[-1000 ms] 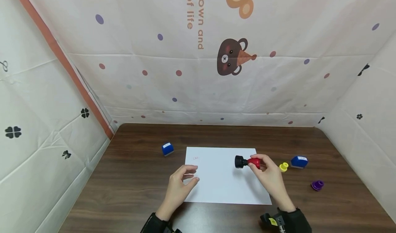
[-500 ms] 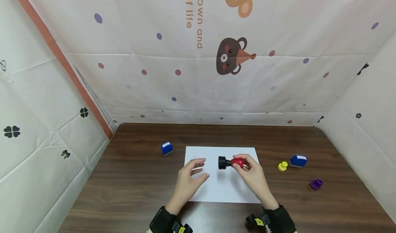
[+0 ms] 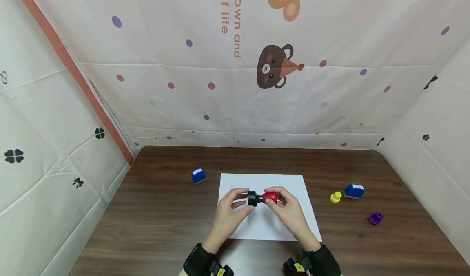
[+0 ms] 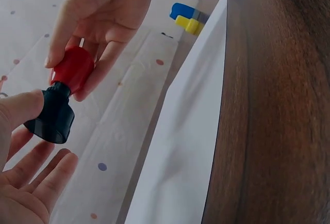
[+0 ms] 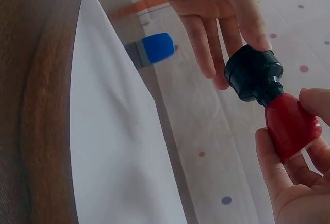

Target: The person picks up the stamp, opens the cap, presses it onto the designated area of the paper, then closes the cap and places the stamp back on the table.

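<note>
Above a white sheet of paper [image 3: 290,180], a stamp [image 3: 269,197] with a red handle and a black end lies sideways between the two hands. My right hand [image 3: 288,215] grips the red handle [image 5: 291,123] with thumb and fingers. At the other side, my left hand [image 3: 227,218] pinches the black end [image 4: 54,115], thumb on the near side and fingers behind it. Whether that end is a cap or the stamp's own body I cannot tell. A faint red mark [image 3: 231,186] shows near the paper's far left corner.
A blue block-like object [image 3: 198,176] with a white top label stands left of the paper. To the right are a similar blue object [image 3: 354,190], a small yellow knobbed piece [image 3: 335,197] and a purple one [image 3: 375,218]. White printed cloth [image 3: 176,104] walls the table.
My right hand has carried the stamp leftward over the paper. My left hand has moved slightly right and taken hold of the black end.
</note>
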Demonstrator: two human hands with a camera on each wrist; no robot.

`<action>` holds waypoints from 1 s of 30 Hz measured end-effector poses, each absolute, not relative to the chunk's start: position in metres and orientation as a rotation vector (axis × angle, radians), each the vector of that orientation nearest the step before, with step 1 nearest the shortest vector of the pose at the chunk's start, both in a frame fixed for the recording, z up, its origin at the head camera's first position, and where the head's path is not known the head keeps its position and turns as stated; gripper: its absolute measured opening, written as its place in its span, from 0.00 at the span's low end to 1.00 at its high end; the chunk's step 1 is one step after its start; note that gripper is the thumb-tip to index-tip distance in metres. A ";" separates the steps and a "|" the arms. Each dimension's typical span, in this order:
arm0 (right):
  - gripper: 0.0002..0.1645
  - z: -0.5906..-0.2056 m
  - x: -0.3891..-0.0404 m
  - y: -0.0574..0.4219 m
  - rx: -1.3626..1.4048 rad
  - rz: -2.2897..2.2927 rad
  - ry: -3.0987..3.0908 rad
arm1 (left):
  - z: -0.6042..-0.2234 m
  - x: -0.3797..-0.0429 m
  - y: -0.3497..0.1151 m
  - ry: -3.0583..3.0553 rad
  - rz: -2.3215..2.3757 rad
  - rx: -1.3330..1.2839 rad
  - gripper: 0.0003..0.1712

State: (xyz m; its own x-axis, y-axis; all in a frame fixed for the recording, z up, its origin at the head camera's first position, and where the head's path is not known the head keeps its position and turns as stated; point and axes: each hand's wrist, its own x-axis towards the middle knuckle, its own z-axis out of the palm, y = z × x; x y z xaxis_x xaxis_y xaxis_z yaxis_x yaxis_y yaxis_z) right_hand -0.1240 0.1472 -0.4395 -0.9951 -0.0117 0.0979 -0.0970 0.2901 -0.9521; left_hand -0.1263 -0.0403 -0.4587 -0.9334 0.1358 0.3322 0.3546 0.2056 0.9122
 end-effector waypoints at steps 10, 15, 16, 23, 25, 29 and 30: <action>0.17 -0.425 -0.116 0.138 0.076 1.853 -2.473 | -0.436 -0.116 -0.039 -2.327 -1.871 -0.423 0.24; 0.18 -0.441 -0.121 0.141 0.055 1.855 -2.475 | -0.448 -0.119 -0.041 -2.332 -1.896 -0.414 0.23; 0.18 -0.442 -0.120 0.141 0.058 1.845 -2.479 | -0.452 -0.120 -0.042 -2.326 -1.903 -0.423 0.23; 0.17 -0.441 -0.120 0.144 0.082 1.805 -2.525 | -0.456 -0.122 -0.048 -2.277 -1.952 -0.501 0.22; 0.17 -0.440 -0.120 0.145 0.087 1.803 -2.533 | -0.456 -0.122 -0.049 -2.278 -1.953 -0.508 0.22; 0.16 -0.438 -0.120 0.146 0.096 1.831 -2.538 | -0.451 -0.119 -0.050 -2.296 -1.957 -0.502 0.22; 0.16 -0.437 -0.120 0.146 0.105 1.827 -2.541 | -0.447 -0.117 -0.050 -2.301 -1.951 -0.509 0.22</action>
